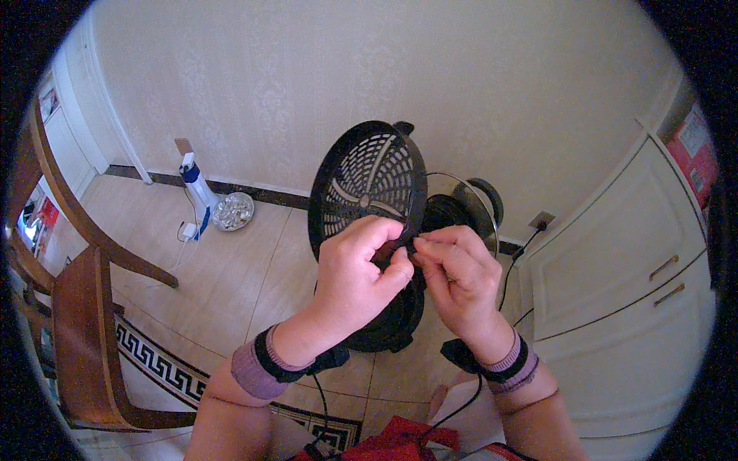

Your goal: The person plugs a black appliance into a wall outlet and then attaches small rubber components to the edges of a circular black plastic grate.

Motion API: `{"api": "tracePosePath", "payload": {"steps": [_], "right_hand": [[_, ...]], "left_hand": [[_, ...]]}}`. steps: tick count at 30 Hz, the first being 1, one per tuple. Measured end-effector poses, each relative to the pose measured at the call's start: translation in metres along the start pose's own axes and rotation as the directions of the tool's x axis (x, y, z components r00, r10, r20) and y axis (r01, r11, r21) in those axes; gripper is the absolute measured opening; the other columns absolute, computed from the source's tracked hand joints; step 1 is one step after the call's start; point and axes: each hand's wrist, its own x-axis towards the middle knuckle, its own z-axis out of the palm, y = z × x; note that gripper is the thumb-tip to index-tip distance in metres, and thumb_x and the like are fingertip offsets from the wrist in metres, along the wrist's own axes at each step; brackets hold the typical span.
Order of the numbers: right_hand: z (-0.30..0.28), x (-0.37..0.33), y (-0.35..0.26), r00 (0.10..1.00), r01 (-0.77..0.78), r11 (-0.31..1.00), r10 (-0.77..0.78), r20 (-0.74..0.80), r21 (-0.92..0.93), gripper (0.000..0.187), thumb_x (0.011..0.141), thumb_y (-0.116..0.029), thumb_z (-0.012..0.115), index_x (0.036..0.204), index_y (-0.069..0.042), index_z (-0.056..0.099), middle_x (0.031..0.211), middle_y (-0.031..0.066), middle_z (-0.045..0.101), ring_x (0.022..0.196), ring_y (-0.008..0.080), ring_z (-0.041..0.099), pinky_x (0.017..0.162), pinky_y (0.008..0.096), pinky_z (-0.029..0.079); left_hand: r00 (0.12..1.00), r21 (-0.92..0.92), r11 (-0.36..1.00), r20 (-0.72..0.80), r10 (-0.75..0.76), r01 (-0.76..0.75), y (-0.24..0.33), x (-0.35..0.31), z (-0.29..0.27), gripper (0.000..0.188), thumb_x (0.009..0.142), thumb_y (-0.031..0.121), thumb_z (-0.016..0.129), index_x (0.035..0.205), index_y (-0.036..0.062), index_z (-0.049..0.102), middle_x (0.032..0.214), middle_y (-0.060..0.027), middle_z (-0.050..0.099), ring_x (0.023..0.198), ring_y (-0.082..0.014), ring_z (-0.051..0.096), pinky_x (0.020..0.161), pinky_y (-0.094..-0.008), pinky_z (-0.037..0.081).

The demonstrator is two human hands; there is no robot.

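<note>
our left hand overlaps the tilted grille low, our right hand just rightward; whether either grip grasps anything, we cannot tell.

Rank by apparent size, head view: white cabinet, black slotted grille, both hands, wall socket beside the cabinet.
1. White cabinet
2. Black slotted grille
3. Left hand, right hand: too alike to rank
4. Wall socket

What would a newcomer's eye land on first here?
Likely the round black grille, tilted up mid-picture, with the left hand and right hand close together near its lower right edge. Next, the wooden chair at far left and the black-and-white patterned strip at lower left. The white cabinet fills much of the right side.
</note>
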Motion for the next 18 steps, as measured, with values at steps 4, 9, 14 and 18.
{"api": "tracePosePath", "payload": {"steps": [4,9,14,18], "right_hand": [[0.000,-0.003,0.002,1.000,-0.001,1.000,0.001,0.000,0.000,0.019,0.074,0.010,0.069,0.091,0.000,0.066,0.088,0.0131,0.064,0.074,0.0204,0.065,0.057,0.0262,0.051],[-0.001,-0.004,0.007,0.987,-0.163,0.968,0.161,0.026,0.190,0.016,0.073,0.001,0.073,0.088,-0.002,0.068,0.091,0.0128,0.065,0.078,0.0229,0.065,0.063,0.0307,0.053],[0.001,-0.004,0.004,0.903,-0.402,0.688,0.406,0.139,0.605,0.010,0.081,0.003,0.068,0.091,0.001,0.066,0.100,0.0111,0.061,0.081,0.0183,0.065,0.066,0.0298,0.055],[0.002,-0.004,0.007,0.810,-0.500,0.363,0.517,0.277,0.786,0.008,0.085,0.005,0.063,0.094,0.004,0.064,0.106,0.0114,0.056,0.082,0.0187,0.064,0.070,0.0290,0.056]], "left_hand": [[0.999,0.003,1.000,0.035,-0.001,0.001,-0.004,-0.002,0.002,0.016,0.072,0.001,0.066,0.086,-0.0010,0.058,0.075,-0.0117,0.059,0.062,-0.0222,0.060,0.055,-0.0307,0.048],[0.989,-0.066,0.990,0.090,-0.118,0.125,0.000,-0.001,-0.002,0.015,0.072,-0.002,0.064,0.084,0.0002,0.055,0.076,-0.0063,0.055,0.069,-0.0135,0.055,0.061,-0.0275,0.046],[0.995,-0.103,0.990,0.046,-0.088,0.092,0.000,0.000,-0.002,0.014,0.074,-0.002,0.064,0.084,-0.0003,0.055,0.073,-0.0060,0.054,0.064,-0.0118,0.054,0.056,-0.0264,0.044],[0.986,-0.194,0.967,0.069,-0.152,0.163,-0.001,-0.002,0.001,0.013,0.076,-0.001,0.064,0.084,-0.0014,0.054,0.072,-0.0057,0.054,0.060,-0.0100,0.052,0.052,-0.0255,0.043]]}}
